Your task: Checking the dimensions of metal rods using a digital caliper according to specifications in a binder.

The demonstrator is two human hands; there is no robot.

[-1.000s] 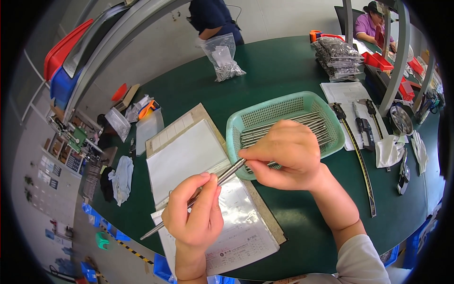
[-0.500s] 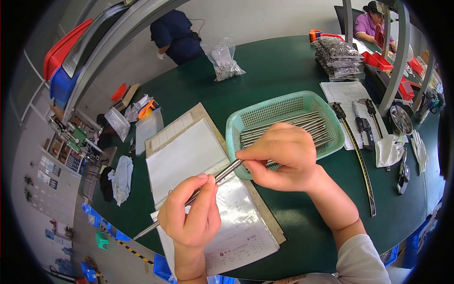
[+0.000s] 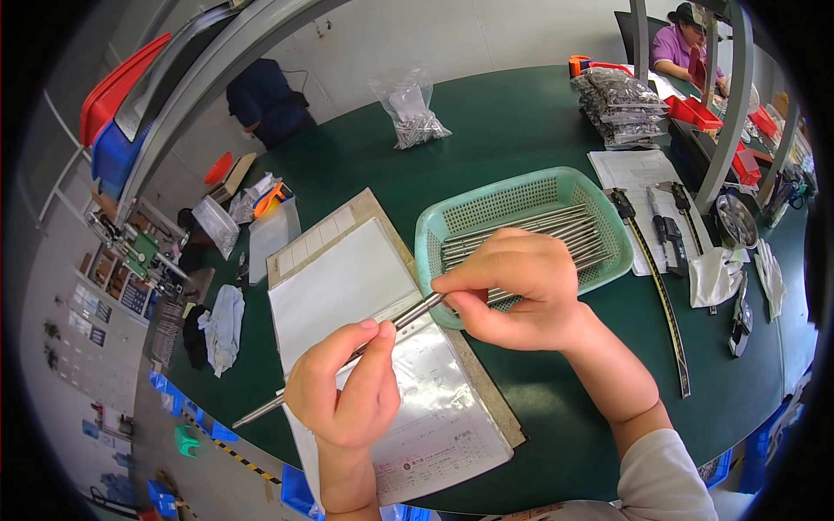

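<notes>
Across the folder's point(image 3: 339, 278) edge (green table point(image 3: 539, 382) beyond), left grip point(image 3: 347, 395) and right grip point(image 3: 521, 291) pinch one rod point(image 3: 416, 314).

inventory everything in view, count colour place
table: one, dark green, centre
basket: one, mint green, on table
rods: many, silver, in basket
folder: one, white pages, left of basket
held rod: one, silver, over folder
bags: several, clear, far side
calipers: several, black and silver, right
gloves: two visible, white, right
cloth: one, light blue, left
bins: several, red and blue, both sides
people: two, navy and purple clothing, beyond table
left hand: one, holding rod
right hand: one, holding rod
</notes>
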